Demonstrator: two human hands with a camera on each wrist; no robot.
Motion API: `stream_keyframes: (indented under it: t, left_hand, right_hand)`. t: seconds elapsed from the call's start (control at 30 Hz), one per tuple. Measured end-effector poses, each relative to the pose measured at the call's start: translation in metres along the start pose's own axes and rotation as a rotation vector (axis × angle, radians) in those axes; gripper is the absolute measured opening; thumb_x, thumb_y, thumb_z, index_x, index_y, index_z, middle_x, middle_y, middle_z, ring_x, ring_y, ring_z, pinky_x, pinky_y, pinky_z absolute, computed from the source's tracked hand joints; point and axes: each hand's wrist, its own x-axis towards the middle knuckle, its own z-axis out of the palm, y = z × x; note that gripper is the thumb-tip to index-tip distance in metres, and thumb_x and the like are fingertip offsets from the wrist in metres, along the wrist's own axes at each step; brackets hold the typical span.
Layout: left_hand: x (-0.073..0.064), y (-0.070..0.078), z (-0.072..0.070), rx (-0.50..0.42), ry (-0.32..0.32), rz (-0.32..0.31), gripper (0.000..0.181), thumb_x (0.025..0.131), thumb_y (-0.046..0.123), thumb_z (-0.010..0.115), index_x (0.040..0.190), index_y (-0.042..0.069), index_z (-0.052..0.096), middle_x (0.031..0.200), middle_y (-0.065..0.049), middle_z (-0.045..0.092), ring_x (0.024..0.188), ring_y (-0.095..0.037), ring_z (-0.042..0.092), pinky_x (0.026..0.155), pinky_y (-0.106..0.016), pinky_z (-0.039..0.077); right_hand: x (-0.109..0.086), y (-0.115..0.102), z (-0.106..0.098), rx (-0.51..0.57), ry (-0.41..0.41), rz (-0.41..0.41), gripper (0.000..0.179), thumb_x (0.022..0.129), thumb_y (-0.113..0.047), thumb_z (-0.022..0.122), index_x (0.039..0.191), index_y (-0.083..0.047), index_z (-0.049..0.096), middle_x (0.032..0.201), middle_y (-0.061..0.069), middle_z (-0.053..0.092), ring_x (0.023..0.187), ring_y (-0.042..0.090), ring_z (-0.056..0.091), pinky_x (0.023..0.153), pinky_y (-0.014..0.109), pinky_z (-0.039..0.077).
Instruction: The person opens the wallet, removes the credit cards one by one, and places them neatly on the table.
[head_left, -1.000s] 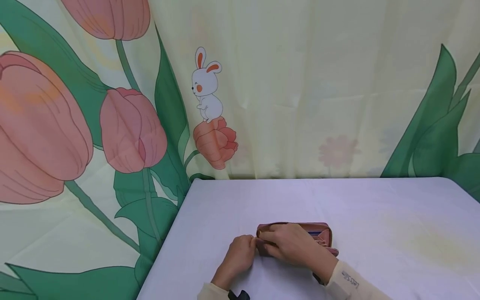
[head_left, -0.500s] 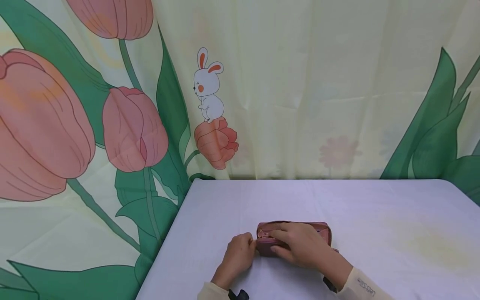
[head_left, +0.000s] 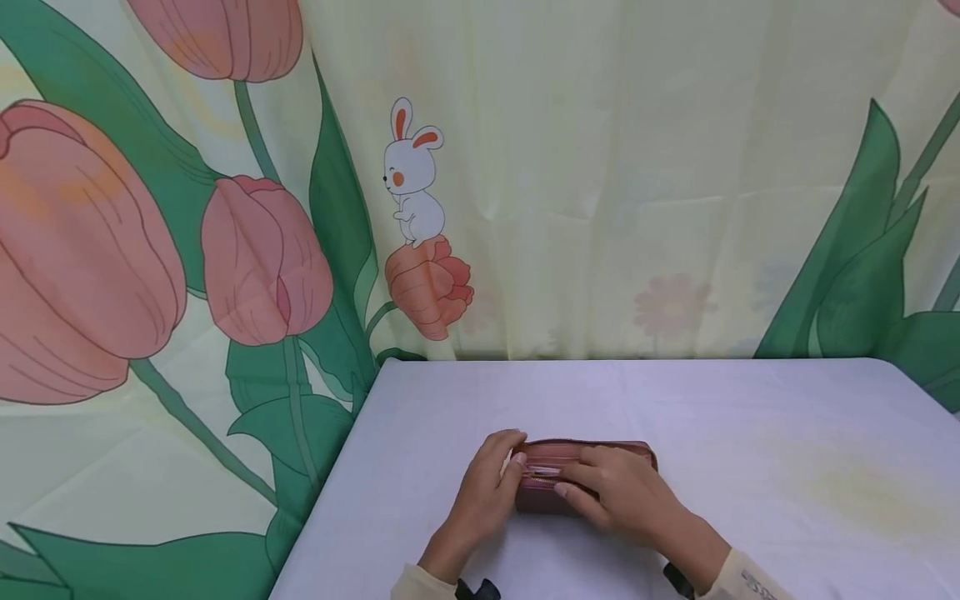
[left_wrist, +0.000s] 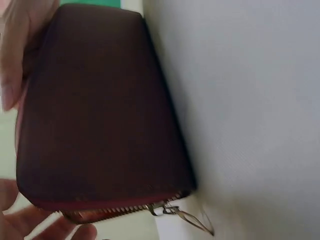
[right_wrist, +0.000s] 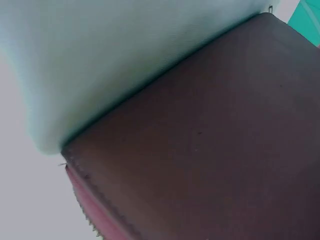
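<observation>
A dark maroon zip-around wallet point(head_left: 551, 500) stands on the table with its unzipped opening facing up. Pink lining and inner pockets show inside it in the head view. My left hand point(head_left: 480, 492) is at the wallet's left end, thumb and forefinger apart at the rim. Below that end the zipper pull point(left_wrist: 195, 220) hangs free in the left wrist view. My right hand point(head_left: 622, 496) holds the front wall, its thumb near the front rim and its fingers reaching over into the opening. The right wrist view is mostly filled by the wallet's smooth outer side point(right_wrist: 210, 135).
A white cloth covers the table point(head_left: 750, 467). Behind it hangs a curtain point(head_left: 570, 183) printed with tulips and a rabbit. Dark wrist straps point(head_left: 678, 579) and pale sleeves show at both wrists.
My left hand has left the zipper pull at the wallet's left end and moved up to the rim, fingers spread. My right hand has shifted slightly right, uncovering more of the inside.
</observation>
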Motion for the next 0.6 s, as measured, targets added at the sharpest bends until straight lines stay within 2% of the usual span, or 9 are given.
stream_keyframes:
  t: [0.13, 0.27, 0.37, 0.5, 0.6]
  left_hand:
    - [-0.001, 0.008, 0.001, 0.049, -0.076, 0.039, 0.045, 0.113, 0.03, 0.043, 0.151, 0.009, 0.053, 0.157, -0.006, 0.05, 0.148, -0.028, 0.044, 0.117, -0.056, 0.038]
    - [-0.002, 0.01, 0.003, 0.093, -0.088, 0.043, 0.046, 0.112, 0.028, 0.043, 0.153, 0.008, 0.051, 0.16, -0.007, 0.048, 0.15, -0.029, 0.042, 0.118, -0.056, 0.037]
    - [-0.003, 0.01, 0.003, 0.108, -0.094, 0.046, 0.046, 0.112, 0.027, 0.043, 0.154, 0.008, 0.05, 0.161, -0.008, 0.046, 0.15, -0.029, 0.042, 0.118, -0.055, 0.037]
    - [-0.004, 0.009, 0.002, 0.114, -0.115, 0.047, 0.048, 0.112, 0.028, 0.044, 0.156, 0.009, 0.048, 0.164, -0.005, 0.042, 0.152, -0.028, 0.039, 0.119, -0.055, 0.036]
    - [-0.005, 0.007, 0.001, 0.103, -0.141, 0.043, 0.05, 0.111, 0.029, 0.046, 0.157, 0.011, 0.046, 0.166, -0.004, 0.039, 0.153, -0.027, 0.036, 0.119, -0.055, 0.035]
  right_hand:
    - [-0.002, 0.001, -0.002, 0.014, 0.019, 0.041, 0.007, 0.091, -0.024, 0.077, 0.084, -0.022, 0.078, 0.083, -0.012, 0.063, 0.072, 0.003, 0.058, 0.065, 0.029, 0.054]
    - [-0.006, 0.002, -0.007, 0.024, 0.03, 0.127, 0.005, 0.088, -0.02, 0.08, 0.084, -0.023, 0.078, 0.08, -0.014, 0.061, 0.071, 0.0, 0.055, 0.061, 0.025, 0.052]
    - [-0.008, 0.003, -0.012, 0.024, 0.032, 0.207, 0.005, 0.086, -0.018, 0.082, 0.088, -0.022, 0.08, 0.083, -0.015, 0.065, 0.075, 0.002, 0.06, 0.064, 0.029, 0.055]
    - [-0.012, 0.003, -0.022, 0.045, -0.004, 0.295, 0.01, 0.084, -0.019, 0.085, 0.093, -0.023, 0.082, 0.09, -0.014, 0.071, 0.085, 0.008, 0.067, 0.072, 0.036, 0.059]
    - [-0.015, 0.005, -0.028, 0.081, -0.052, 0.331, 0.012, 0.085, -0.019, 0.086, 0.095, -0.025, 0.082, 0.095, -0.015, 0.071, 0.089, 0.009, 0.068, 0.074, 0.037, 0.059]
